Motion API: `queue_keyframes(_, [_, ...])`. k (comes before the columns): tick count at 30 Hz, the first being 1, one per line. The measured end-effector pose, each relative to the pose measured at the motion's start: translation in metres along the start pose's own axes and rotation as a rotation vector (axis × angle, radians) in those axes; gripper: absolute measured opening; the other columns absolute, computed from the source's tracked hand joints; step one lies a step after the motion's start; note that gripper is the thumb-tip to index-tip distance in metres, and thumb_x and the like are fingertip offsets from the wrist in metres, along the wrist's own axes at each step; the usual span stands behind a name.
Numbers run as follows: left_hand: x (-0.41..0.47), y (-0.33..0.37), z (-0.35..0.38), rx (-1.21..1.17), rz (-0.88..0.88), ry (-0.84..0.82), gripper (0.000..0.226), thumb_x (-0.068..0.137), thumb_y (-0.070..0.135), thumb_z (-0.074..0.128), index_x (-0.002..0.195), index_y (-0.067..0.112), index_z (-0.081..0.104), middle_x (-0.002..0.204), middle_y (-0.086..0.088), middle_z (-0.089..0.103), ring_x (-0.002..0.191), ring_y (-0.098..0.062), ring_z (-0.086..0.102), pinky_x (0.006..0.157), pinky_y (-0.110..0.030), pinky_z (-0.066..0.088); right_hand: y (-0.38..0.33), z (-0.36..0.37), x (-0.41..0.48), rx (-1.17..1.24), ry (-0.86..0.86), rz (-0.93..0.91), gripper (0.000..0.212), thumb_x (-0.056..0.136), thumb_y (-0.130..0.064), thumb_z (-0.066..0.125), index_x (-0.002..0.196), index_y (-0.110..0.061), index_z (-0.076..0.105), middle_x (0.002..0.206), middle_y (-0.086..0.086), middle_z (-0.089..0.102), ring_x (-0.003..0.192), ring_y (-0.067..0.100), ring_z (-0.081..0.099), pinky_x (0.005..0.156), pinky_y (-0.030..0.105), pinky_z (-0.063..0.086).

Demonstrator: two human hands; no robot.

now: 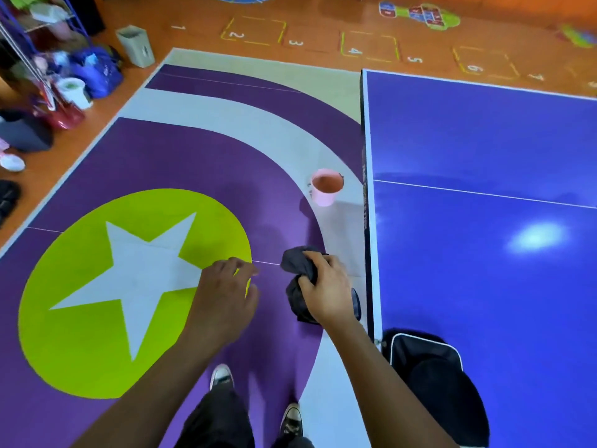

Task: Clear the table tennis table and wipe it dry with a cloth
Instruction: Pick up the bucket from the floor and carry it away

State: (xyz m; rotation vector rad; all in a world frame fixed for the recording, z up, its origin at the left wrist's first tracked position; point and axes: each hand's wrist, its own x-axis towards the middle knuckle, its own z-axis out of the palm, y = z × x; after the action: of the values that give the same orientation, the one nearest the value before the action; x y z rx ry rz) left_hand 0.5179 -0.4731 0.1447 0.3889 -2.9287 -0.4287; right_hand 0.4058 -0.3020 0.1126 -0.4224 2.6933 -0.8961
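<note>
The blue table tennis table [484,253] fills the right side, with a white centre line across it. My right hand [326,286] grips a bunched dark grey cloth [295,263] in the air just left of the table's edge, over the floor. My left hand [226,289] hovers to the left of the cloth with loosely curled fingers and holds nothing. A black bag [439,383] with white piping lies on the table's near corner.
A pink bucket [325,187] stands on the purple floor mat beside the table's left edge. A grey bin [135,45], a white tub [72,92] and piled bags crowd the far left. My two feet are on the mat below my hands.
</note>
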Motion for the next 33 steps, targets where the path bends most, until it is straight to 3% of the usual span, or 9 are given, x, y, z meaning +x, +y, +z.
queue_keyframes(6, [0.116, -0.077, 0.016, -0.052, -0.002, -0.035, 0.033, 0.083, 0.033, 0.042, 0.098, 0.021, 0.07, 0.097, -0.002, 0.067, 0.085, -0.031, 0.063, 0.078, -0.042, 0.051, -0.031, 0.021, 0.117, -0.033, 0.026, 0.097, 0.05, 0.091, -0.028, 0.06, 0.14, -0.03, 0.054, 0.133, 0.006, 0.054, 0.123, 0.029, 0.05, 0.109, 0.049, 0.038])
queue_keyframes(13, [0.261, -0.148, 0.023, -0.042, 0.183, -0.123, 0.029, 0.083, 0.03, 0.043, 0.095, 0.021, 0.068, 0.092, 0.0, 0.065, 0.082, -0.028, 0.061, 0.073, -0.041, 0.051, -0.077, 0.046, 0.24, 0.027, 0.103, 0.279, 0.05, 0.09, -0.026, 0.061, 0.139, -0.031, 0.055, 0.133, 0.005, 0.054, 0.123, 0.03, 0.049, 0.107, 0.046, 0.034])
queue_keyframes(27, [0.536, -0.201, 0.078, 0.023, 0.386, -0.352, 0.027, 0.082, 0.031, 0.045, 0.093, 0.022, 0.068, 0.087, 0.003, 0.063, 0.078, -0.026, 0.063, 0.069, -0.04, 0.055, -0.065, 0.054, 0.485, 0.115, 0.132, 0.53, 0.049, 0.092, -0.025, 0.059, 0.14, -0.031, 0.053, 0.136, 0.008, 0.053, 0.125, 0.032, 0.048, 0.11, 0.05, 0.035])
queue_keyframes(33, [0.664, -0.219, 0.087, 0.03, 0.408, -0.314, 0.027, 0.083, 0.031, 0.044, 0.093, 0.021, 0.067, 0.088, 0.002, 0.064, 0.077, -0.027, 0.062, 0.068, -0.038, 0.053, -0.066, 0.042, 0.604, 0.093, 0.12, 0.546, 0.049, 0.091, -0.024, 0.06, 0.14, -0.031, 0.053, 0.133, 0.01, 0.053, 0.125, 0.035, 0.048, 0.108, 0.05, 0.036])
